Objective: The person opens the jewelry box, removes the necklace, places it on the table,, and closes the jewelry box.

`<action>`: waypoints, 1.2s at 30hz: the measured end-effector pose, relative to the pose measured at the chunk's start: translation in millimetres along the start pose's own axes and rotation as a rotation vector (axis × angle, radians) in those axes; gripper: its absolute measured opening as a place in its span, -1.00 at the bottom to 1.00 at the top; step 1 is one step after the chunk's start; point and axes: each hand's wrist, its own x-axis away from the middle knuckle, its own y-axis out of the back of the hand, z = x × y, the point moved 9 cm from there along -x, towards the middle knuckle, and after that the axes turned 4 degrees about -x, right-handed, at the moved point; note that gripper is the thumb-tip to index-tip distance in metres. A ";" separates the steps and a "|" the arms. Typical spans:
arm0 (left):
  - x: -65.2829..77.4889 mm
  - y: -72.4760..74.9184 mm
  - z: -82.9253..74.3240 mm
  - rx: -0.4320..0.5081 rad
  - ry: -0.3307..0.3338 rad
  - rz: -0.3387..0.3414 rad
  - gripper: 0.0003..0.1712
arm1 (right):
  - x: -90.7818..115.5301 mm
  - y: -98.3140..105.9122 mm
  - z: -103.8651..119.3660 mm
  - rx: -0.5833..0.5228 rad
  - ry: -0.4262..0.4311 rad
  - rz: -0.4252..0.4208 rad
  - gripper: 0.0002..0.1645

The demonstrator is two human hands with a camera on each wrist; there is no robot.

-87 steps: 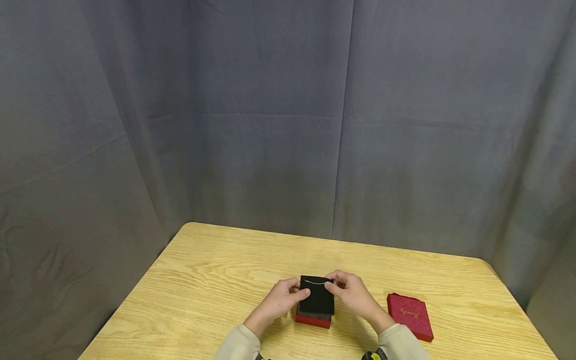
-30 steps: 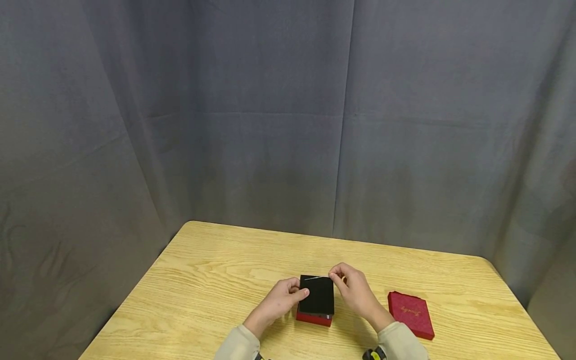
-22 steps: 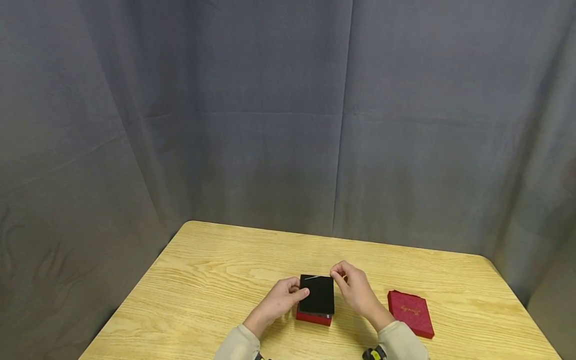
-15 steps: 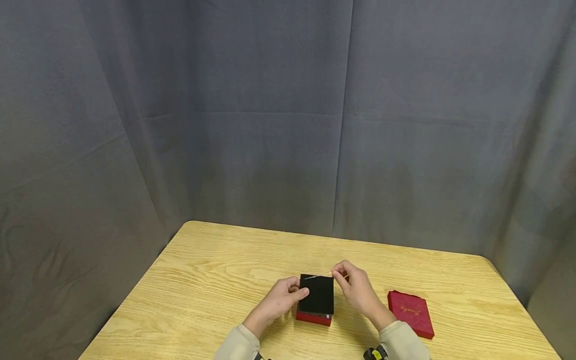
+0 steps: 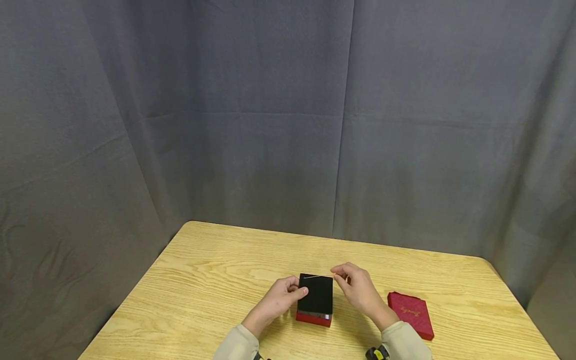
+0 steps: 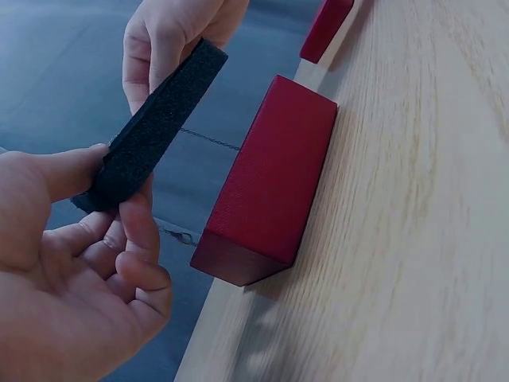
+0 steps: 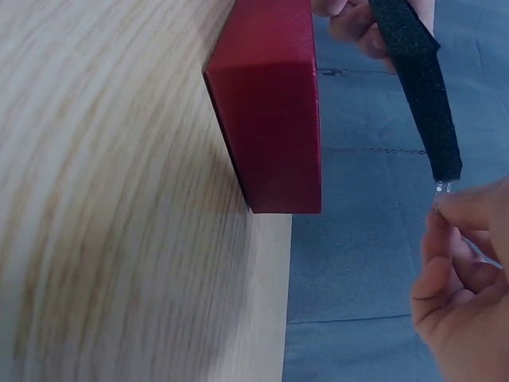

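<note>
A black foam pad (image 5: pixel 316 296) is tilted above a red box base (image 5: pixel 313 319); the left wrist view shows a gap between them. My left hand (image 5: pixel 276 303) pinches the pad's left side, thumb on its face and fingers beneath. A thin silver necklace chain (image 5: pixel 317 276) crosses the pad's far end. Just off the far right corner, my right hand (image 5: pixel 357 290) pinches this chain between thumb and index finger, as the right wrist view shows at the pad's edge. Two strands of chain (image 6: pixel 208 138) run between the pad's underside and the red box. The box's inside is mostly hidden.
A red box lid (image 5: pixel 410 316) with gold lettering lies on the wooden table (image 5: pixel 216 280), right of the right forearm. Grey curtains (image 5: pixel 270 125) hang behind the table's far edge and along its left side.
My right hand has let go of the pad's right edge and moved slightly up and right, drawing the chain from a curve into a straight line. My left hand keeps its hold.
</note>
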 end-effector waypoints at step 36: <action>2.3 3.0 -0.8 0.047 0.001 0.008 -0.75 | -0.9 22.0 -3.6 0.050 0.031 -0.129 -0.91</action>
